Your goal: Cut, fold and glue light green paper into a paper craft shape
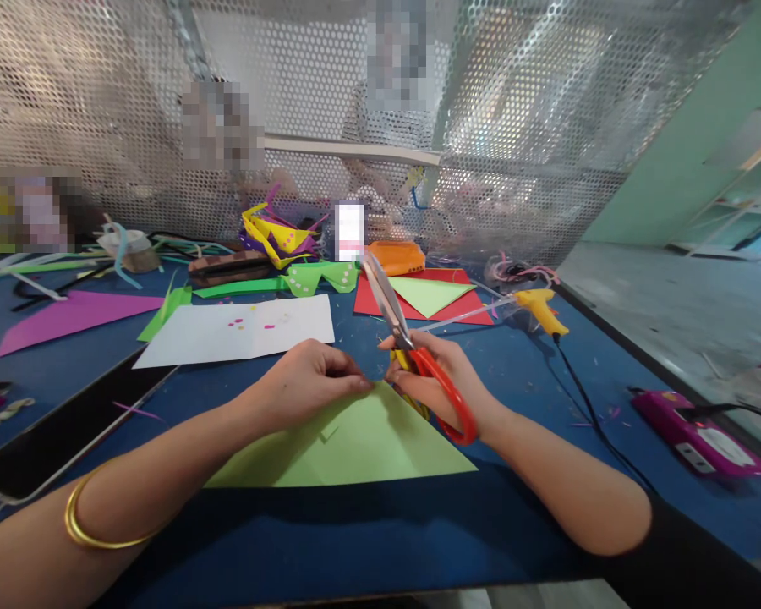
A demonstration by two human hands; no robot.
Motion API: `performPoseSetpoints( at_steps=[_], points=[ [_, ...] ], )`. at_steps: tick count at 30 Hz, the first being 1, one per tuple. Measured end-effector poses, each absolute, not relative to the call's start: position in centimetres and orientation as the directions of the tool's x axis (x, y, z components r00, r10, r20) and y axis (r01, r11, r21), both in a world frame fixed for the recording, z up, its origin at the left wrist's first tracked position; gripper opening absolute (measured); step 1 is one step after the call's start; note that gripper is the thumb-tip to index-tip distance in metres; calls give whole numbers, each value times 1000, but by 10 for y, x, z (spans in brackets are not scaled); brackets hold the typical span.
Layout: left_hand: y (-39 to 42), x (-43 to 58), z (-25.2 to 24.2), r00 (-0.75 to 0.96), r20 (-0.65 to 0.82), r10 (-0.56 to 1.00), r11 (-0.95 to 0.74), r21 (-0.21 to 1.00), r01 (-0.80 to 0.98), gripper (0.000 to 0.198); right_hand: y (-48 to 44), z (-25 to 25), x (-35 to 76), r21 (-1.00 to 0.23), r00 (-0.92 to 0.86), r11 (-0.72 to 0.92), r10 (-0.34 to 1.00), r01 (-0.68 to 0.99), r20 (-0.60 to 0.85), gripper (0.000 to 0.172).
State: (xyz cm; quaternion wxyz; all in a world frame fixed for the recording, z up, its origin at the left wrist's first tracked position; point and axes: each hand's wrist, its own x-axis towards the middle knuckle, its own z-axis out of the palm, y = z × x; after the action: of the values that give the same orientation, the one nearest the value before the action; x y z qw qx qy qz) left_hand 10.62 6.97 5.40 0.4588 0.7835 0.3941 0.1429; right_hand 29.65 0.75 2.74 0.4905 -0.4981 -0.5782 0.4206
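A light green paper triangle (355, 444) lies flat on the blue table (368, 541) in front of me. My left hand (304, 385) is closed, pinching the triangle's top corner. My right hand (440, 381) is closed round scissors (412, 347) with red handles, their blades pointing up and away from me, just right of that corner. A small cut flap shows in the middle of the green paper. A gold bangle sits on my left wrist.
A yellow glue gun (539, 309) with a black cord lies at right, and a magenta device (698, 431) farther right. A white sheet (241, 330), a red sheet (424, 296) bearing a green triangle, purple paper (69, 315) and paper scraps lie behind. A perforated metal screen stands at the back.
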Motion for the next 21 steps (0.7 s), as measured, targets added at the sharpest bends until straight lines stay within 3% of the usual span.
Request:
performPoseSetpoints(
  at_steps=[4, 8, 11, 16, 19, 21],
  points=[
    [70, 107, 54, 626, -151, 765, -222, 851, 477, 26, 14, 29, 299, -997, 42, 64, 997, 50, 66, 28],
    [71, 107, 52, 626, -134, 768, -227, 857, 462, 25, 16, 28, 302, -994, 51, 83, 995, 70, 87, 30],
    [74, 105, 52, 613, -102, 783, -242, 859, 452, 24, 15, 26, 306, -977, 89, 157, 981, 142, 171, 30],
    [81, 97, 64, 525, 33, 851, -326, 816, 477, 22, 15, 35, 321, -906, 319, 307, 862, 292, 395, 28],
    [83, 92, 70, 402, 182, 897, -378, 785, 490, 20, 14, 47, 329, -807, 412, 326, 730, 492, 546, 29],
    [82, 92, 72, 270, 250, 930, -348, 836, 424, 19, 15, 52, 332, -795, 438, 321, 698, 515, 566, 28]
  ],
)
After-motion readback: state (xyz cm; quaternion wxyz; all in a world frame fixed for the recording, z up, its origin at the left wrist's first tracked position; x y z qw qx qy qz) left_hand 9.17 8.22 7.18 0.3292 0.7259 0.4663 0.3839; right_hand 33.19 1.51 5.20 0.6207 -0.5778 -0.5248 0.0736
